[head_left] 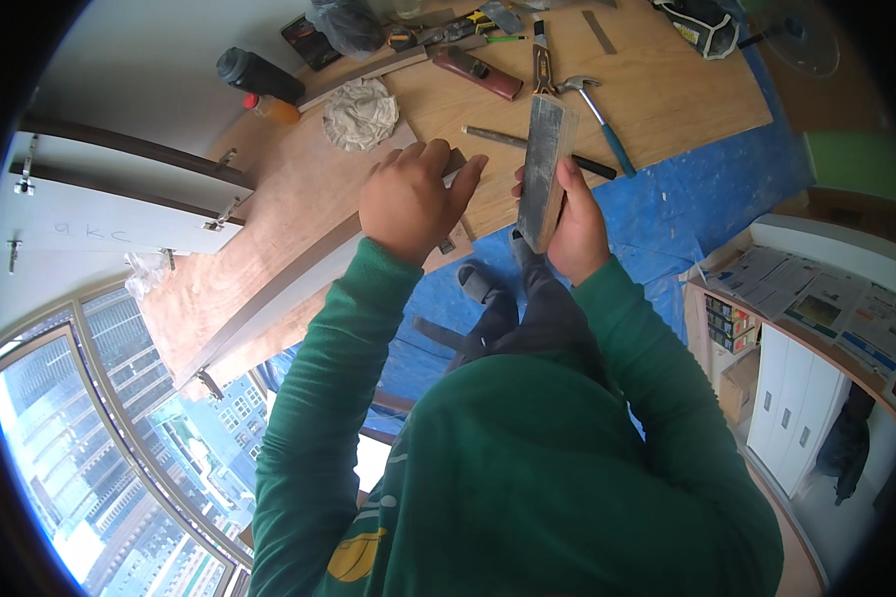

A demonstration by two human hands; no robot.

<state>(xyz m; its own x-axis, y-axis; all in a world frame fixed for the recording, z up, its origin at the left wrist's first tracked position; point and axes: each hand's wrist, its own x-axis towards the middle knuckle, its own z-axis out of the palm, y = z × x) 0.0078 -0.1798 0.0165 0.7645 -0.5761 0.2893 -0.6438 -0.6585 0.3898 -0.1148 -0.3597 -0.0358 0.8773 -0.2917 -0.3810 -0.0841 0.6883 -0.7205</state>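
Blue sheeting [667, 219] spreads beyond the tabletop [657, 90] edge, where our right hand [579, 229] grasps a grey block [541, 179]; we cannot tell whether our left hand's [408, 199] curled fingers grip anything.

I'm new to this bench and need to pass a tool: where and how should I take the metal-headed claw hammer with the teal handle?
Probably by the teal handle, from the wearer's side: its free end points to the wooden tabletop's near edge, with the metal head farther in.
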